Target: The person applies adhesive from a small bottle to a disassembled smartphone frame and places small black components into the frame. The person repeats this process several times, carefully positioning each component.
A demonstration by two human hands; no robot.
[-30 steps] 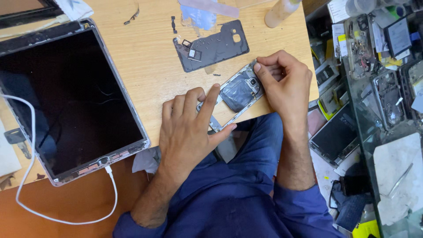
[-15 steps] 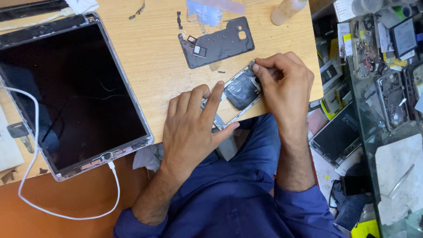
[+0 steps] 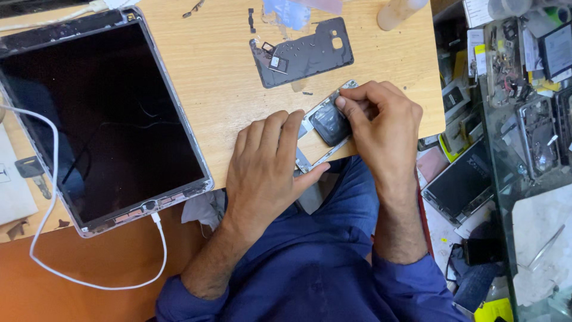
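My left hand (image 3: 262,170) lies flat w/ fingers spread, pinning the opened phone (image 3: 325,125) at the desk's (image 3: 220,83) near edge, over my lap. Right hand (image 3: 384,128) pinches narrow at its top corner; can't tell if a tool's in there. Best to keep the left pressing steady and work the corner gently. Farther back: loose back cover (image 3: 304,53), big tablet (image 3: 95,119) on a white cable (image 3: 53,161).

Light wooden table (image 3: 226,89), crowded with repair parts.

A big dark tablet (image 3: 95,119) lies at the left with a white cable (image 3: 53,197) plugged in; a black phone back cover (image 3: 304,53) sits farther back, an opened phone (image 3: 325,125) at the near edge, a pale bottle (image 3: 399,12) at the far corner.
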